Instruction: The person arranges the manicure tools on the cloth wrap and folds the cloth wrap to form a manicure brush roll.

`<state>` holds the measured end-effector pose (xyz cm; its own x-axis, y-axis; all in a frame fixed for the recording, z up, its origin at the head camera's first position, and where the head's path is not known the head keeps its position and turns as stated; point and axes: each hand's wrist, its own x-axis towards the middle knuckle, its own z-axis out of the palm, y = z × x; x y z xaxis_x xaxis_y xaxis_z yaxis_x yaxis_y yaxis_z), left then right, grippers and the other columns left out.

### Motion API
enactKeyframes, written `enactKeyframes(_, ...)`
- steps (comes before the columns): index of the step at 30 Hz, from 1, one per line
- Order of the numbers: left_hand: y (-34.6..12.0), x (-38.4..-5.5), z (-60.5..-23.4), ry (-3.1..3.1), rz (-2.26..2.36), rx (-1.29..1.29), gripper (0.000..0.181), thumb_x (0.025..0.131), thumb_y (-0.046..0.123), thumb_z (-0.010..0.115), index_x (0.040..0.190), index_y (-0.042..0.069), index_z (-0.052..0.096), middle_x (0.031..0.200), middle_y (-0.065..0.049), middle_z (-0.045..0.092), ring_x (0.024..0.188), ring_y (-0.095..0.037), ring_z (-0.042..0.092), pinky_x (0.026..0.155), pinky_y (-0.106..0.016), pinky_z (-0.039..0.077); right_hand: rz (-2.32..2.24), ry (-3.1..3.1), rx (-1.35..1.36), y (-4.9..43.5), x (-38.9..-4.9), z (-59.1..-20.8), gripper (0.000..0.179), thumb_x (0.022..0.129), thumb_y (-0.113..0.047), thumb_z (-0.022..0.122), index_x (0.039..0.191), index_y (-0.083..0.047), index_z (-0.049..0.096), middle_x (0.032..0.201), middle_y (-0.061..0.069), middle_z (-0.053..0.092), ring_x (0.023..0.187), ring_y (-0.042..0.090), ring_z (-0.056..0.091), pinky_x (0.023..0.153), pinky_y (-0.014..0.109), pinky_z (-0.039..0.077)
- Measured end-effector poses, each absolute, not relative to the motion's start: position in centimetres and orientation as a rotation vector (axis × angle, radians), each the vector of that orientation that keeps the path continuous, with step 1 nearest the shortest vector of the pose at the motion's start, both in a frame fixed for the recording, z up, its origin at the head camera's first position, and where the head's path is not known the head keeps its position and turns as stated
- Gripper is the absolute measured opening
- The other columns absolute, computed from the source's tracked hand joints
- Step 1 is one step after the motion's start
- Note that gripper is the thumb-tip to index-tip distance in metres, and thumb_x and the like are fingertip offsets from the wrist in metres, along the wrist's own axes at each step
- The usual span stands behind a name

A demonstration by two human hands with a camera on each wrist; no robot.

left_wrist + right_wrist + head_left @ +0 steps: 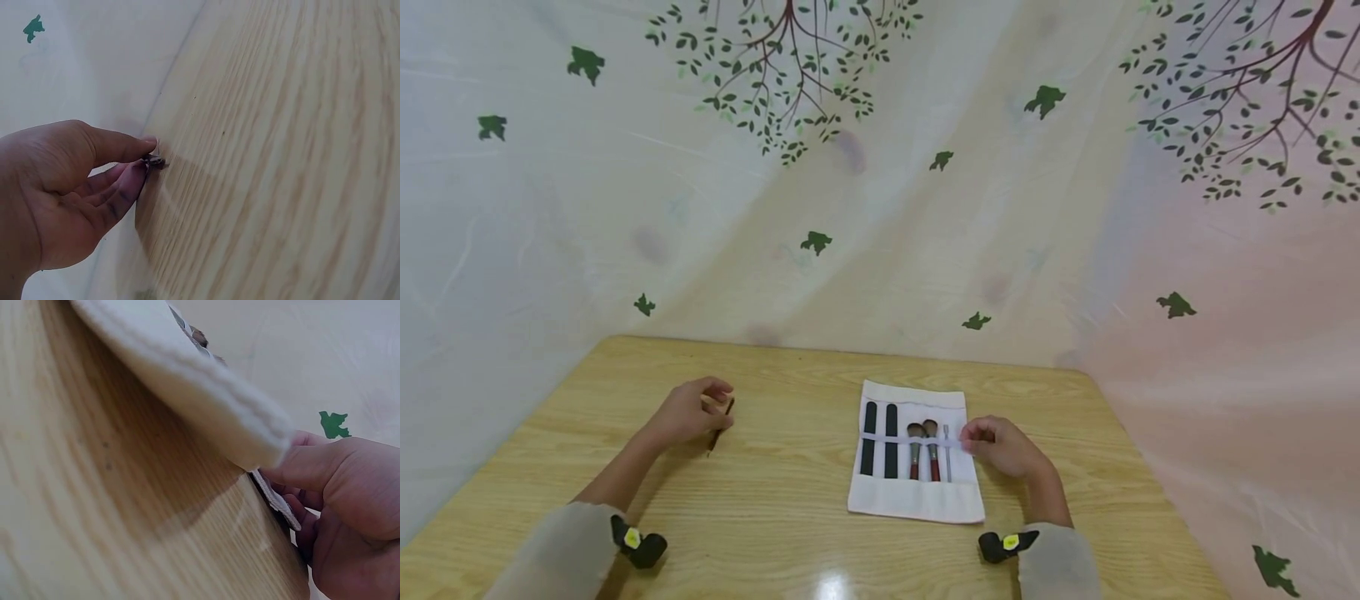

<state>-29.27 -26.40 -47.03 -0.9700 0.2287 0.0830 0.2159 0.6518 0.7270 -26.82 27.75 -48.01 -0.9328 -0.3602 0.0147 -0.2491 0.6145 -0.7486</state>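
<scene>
L hand [691, 412]: thumb + fingertips pinch a thin dark stick [715, 440], approx. just above the table [790, 483]. Stick's long axis slants: upper end sits by the fingertips, leaning away from the person & to the R; thin lower end pokes out below the thumb, pointing back twd the person & a bit L. In L wrist view it's nearly end-on, so length hard to judge there.

R hand [1006, 448]: thumb + fingers grip the R edge of the white cloth roll [917, 502]; R wrist view has that edge raised off the wood. Left of those fingertips, under a band: thin metal tool [947, 458], then 2 brushes [933, 454], bristles pointing away from the person, then 2 black strips [891, 458], long axes roughly parallel.
</scene>
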Motion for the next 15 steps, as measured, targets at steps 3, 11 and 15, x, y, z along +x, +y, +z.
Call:
enactKeyframes(3,-26.0,-29.3,-47.0,2.857,1.222,0.392,0.045,0.087,0.005,0.079,0.126,-0.009,0.06,0.107,-0.019,0.069,0.094,-0.032,0.071,0.077,-0.042,0.058,-1.216,2.696,-0.506,27.8,-26.8,-48.1,0.006,0.099,-0.003,0.065,0.096,-0.006,0.069,0.087,0.003,0.06,0.084,0.02,0.054,0.075,0.029,0.045)
enactKeyframes(11,-25.2,-29.7,-46.8,2.917,1.172,0.441,0.043,0.086,0.0,0.073,0.127,-0.007,0.062,0.099,-0.01,0.073,0.089,-0.023,0.07,0.073,-0.036,0.056,-1.213,2.696,-0.524,27.8,-26.9,-48.1,0.007,0.099,-0.002,0.064,0.096,-0.007,0.069,0.087,0.003,0.06,0.084,0.021,0.054,0.075,0.029,0.045)
enactKeyframes(15,-24.6,-29.9,-46.5,2.891,1.241,0.447,0.041,0.091,0.0,0.071,0.13,-0.005,0.061,0.101,-0.012,0.073,0.09,-0.023,0.069,0.07,-0.03,0.056,-1.217,2.693,-0.527,27.9,-26.9,-48.1,0.008,0.1,-0.003,0.063,0.096,-0.007,0.069,0.087,0.002,0.06,0.085,0.021,0.054,0.076,0.03,0.045)
